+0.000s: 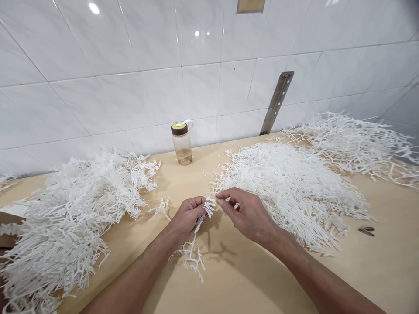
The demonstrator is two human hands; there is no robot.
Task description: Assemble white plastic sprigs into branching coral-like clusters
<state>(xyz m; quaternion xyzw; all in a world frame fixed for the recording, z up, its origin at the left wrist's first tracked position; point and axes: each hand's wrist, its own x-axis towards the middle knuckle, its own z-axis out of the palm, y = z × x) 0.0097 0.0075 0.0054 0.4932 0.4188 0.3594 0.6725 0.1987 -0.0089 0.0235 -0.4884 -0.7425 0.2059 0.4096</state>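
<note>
While the left hand [190, 218] pinches a white, thin, branching plastic-looking piece [198, 224] between thumb and fingers, its forked end hangs towards seven o'clock. Clock directions read from the hands. A tuft of short white sticks [209, 206] stands out at the left fingertips, towards one o'clock. Right hand [240, 211]: just beside the tuft at three o'clock, fingers curled, thumb near index; cannot tell whether it grips anything.

Nine o'clock, near: one loose white forked sprig [160, 208]; beyond, a large tangled heap of white sticks [88, 209]. Three o'clock: a broad flattened mound of white sticks [284, 183]. Between two and three, farther: a looser white branching tangle [356, 139]. Eleven o'clock: a clear cylindrical bottle with dark-and-yellow lid [182, 146], upright, partly filled. All on a pale wood-coloured tabletop [262, 279].
</note>
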